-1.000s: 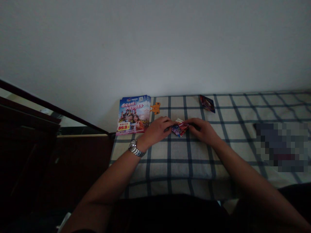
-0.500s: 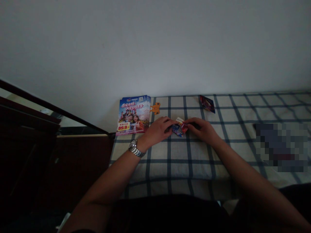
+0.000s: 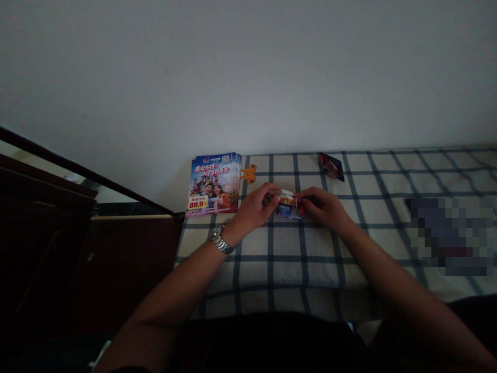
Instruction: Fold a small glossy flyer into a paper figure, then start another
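A small folded piece of printed paper (image 3: 289, 205), blue, orange and white, is held between my two hands over the checked cloth. My left hand (image 3: 259, 203), with a metal watch on the wrist, pinches its left edge. At its right edge, my right hand (image 3: 319, 206) grips it between thumb and fingers, where a red part shows. Both sets of fingertips partly cover the paper. To the left of my left hand lies a stack of colourful flyers (image 3: 213, 186). Beyond my right hand sits a dark folded paper piece (image 3: 331, 167).
The blue-and-white checked cloth (image 3: 252, 269) covers the surface up to the pale wall (image 3: 272, 77). An orange bear figure (image 3: 248, 174) shows beside the flyers. On the right is a pixelated dark shape (image 3: 446, 233). A dark rail (image 3: 77, 171) runs along the left.
The folded paper has turned in my hands and now shows more of its blue and orange print. My left hand has shifted slightly, its fingers now raised round the paper's edge.
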A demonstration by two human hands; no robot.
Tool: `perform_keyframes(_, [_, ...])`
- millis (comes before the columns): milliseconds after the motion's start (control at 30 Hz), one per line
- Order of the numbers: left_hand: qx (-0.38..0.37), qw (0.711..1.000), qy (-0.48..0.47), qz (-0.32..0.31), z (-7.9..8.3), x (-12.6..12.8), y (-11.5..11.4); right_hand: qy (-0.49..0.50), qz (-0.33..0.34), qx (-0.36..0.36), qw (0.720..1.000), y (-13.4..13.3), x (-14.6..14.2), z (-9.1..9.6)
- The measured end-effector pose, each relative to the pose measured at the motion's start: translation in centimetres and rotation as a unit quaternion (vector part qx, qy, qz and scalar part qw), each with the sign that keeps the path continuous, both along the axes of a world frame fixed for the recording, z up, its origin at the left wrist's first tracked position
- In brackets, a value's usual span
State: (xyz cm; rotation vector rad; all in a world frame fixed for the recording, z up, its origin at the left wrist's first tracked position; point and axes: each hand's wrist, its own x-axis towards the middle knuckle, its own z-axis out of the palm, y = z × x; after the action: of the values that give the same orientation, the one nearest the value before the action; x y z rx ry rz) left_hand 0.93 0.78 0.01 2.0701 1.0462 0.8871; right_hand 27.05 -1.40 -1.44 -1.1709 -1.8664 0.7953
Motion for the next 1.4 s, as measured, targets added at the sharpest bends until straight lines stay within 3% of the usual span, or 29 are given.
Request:
perform_keyframes(100, [-0.018,0.999,-0.020,0.024,-0.06,0.10,0.19,0.017,0.023,0.003,1.000,-0.15,-0.22,0.39])
perform_keyframes(333, [-0.070,0.997,-0.022,0.006,-0.03,0.27,0.16,0.040,0.069,0.003,0.997,-0.49,-0.33,0.80])
perform_keyframes(800, [-0.212,0.967,-0.140,-0.034,-0.37,0.40,0.33,0.133,0.012,-0.086,0.987,-0.15,-0.46,0.06])
perform_keyframes(1033, [-0.216,0.966,-0.140,-0.033,-0.61,0.37,0.38,0.141,0.012,-0.097,0.985,-0.28,-0.69,0.01])
perform_keyframes(1400, [-0.146,0.986,-0.073,-0.045,-0.48,0.53,-0.19,0.116,0.015,-0.095,0.989,-0.47,-0.54,0.23])
